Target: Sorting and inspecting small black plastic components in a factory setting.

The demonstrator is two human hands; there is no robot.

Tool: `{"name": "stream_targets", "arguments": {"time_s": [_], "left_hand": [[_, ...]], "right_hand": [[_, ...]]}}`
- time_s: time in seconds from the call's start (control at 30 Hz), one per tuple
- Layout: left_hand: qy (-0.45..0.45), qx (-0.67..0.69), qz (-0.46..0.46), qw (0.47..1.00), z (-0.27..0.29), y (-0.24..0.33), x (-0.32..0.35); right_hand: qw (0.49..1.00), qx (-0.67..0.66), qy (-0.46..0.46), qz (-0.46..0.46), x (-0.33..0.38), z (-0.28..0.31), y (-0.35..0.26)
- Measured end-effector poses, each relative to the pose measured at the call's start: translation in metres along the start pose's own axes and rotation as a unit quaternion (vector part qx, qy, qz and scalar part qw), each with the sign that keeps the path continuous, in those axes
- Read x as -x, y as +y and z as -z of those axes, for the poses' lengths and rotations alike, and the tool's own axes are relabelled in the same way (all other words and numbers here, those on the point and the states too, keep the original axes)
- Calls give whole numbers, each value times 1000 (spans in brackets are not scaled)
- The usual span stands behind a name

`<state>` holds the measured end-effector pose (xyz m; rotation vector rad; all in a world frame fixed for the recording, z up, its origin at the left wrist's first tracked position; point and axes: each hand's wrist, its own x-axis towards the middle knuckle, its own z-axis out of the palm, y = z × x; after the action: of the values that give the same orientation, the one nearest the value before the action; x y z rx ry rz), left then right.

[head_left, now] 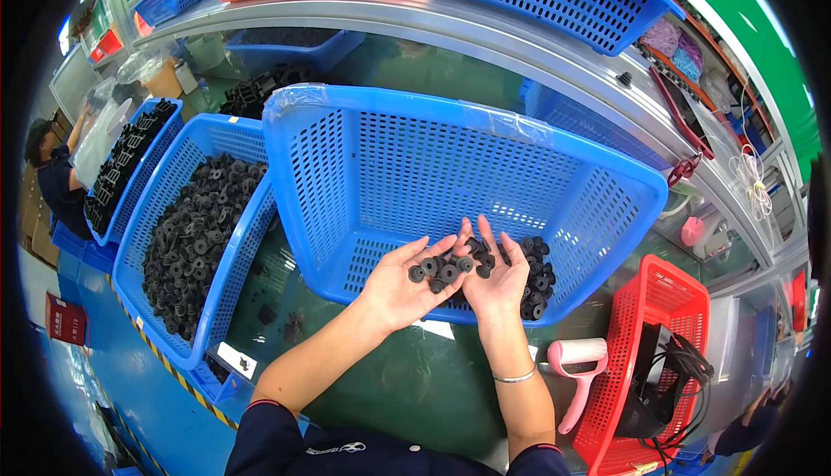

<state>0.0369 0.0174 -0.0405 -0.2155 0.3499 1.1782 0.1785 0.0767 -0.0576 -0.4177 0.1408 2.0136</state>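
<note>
Several blue baskets (606, 208) on green table (415, 389), metal shelf (485, 35) above.

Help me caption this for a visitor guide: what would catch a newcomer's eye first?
The two cupped hands, left hand and right hand, holding small black round parts over the front edge of a big tilted blue basket at centre. To the left, a second blue basket is heaped with black parts; at lower right, a red basket holds black cables.

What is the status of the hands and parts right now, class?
Left hand open, palm up, black round parts on it. Right hand open, touching them. Both over blue basket rim. Nothing in the way.
</note>
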Motion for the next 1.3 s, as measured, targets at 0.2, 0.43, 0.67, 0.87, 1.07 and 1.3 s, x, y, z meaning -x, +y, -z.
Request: {"name": "stream_targets", "arguments": {"time_s": [0.2, 0.43, 0.67, 0.87, 1.07, 1.3], "left_hand": [[-23, -59, -175, 983, -11, 3, 4], [-86, -120, -276, 950, -6, -3, -4], [-103, -99, -266, 953, -1, -6, -4], [-52, -480, -401, 778, 8, -25, -8], [-76, -673, -500, 540, 5, -30, -3], [-53, -460, -518, 720, -1, -44, -2]], "right_hand": [[998, -56, 9, 6, 4, -10, 8], [999, -31, -11, -18, 14, -15, 26], [999, -31, 19, -24, 13, -12, 31], [993, 110, 24, 20, 18, -5, 47], [993, 99, 47, -39, 22, -14, 45], [998, -21, -18, -59, 17, -11, 39]]}}
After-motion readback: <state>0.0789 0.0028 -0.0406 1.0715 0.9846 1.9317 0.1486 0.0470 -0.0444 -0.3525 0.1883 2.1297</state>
